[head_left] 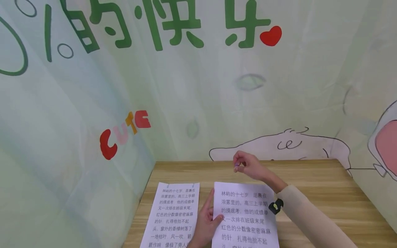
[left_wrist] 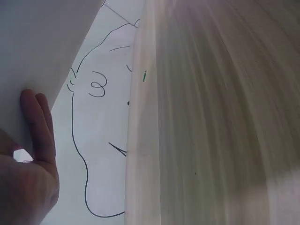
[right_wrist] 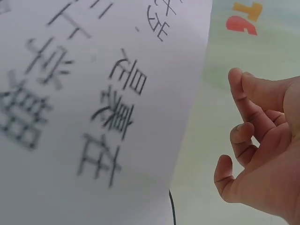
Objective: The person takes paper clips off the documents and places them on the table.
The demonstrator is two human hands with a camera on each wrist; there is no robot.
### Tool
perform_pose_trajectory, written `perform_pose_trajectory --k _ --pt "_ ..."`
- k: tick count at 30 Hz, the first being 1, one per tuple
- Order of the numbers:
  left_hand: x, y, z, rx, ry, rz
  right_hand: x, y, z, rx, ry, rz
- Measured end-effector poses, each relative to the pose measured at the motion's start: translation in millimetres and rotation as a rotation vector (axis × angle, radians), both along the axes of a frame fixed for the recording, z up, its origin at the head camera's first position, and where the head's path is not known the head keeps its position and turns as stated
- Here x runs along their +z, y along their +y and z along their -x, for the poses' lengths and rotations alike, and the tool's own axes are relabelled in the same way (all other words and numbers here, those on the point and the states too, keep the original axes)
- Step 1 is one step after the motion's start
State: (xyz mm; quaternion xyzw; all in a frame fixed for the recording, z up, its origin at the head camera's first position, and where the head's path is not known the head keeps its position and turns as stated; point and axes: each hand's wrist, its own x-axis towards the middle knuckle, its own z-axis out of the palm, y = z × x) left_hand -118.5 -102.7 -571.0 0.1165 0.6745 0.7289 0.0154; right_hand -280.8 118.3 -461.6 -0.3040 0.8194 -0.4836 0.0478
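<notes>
My left hand (head_left: 205,222) grips the left edge of a printed paper stack (head_left: 245,213), thumb on the front and fingers behind. The left wrist view shows the fingers (left_wrist: 40,126) against the blank back of the paper (left_wrist: 42,51). Above the stack's top edge, my right hand (head_left: 248,165) is raised with thumb and forefinger pinched together. A small purplish thing (head_left: 237,166) shows at those fingertips in the head view, too small to identify. From the right wrist, the hand (right_wrist: 267,136) appears beside the printed face, its other fingers loosely bent.
Another printed paper (head_left: 173,213) lies to the left on the wooden table (head_left: 310,175), with two clips at its top edge. A painted fabric backdrop (head_left: 186,93) rises behind the table and along both sides. A dark device (head_left: 276,206) sits at the right wrist.
</notes>
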Motion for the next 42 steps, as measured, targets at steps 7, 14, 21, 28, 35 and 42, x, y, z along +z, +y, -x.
perform_pose_trajectory --k 7,14,21,28,35,42 --pt "1.8 -0.1 1.7 0.011 0.021 0.02 -0.3 9 -1.8 -0.018 -0.057 -0.027" --pt "1.4 -2.9 1.1 0.031 0.009 0.008 -1.9 8 -5.5 -0.051 -0.071 -0.055" --pt "4.0 -3.5 3.3 0.034 0.011 0.008 2.0 11 -7.9 -0.111 -0.108 -0.042" --pt "4.7 -3.2 1.6 0.035 -0.008 0.0 -0.3 14 -7.0 -0.139 -0.117 -0.054" --pt "4.9 -3.7 2.1 0.038 -0.023 0.002 -4.9 23 -5.0 -0.105 -0.12 -0.027" --pt "3.8 -4.1 1.2 0.036 -0.029 0.0 -7.9 30 -5.0 -0.075 -0.113 -0.009"
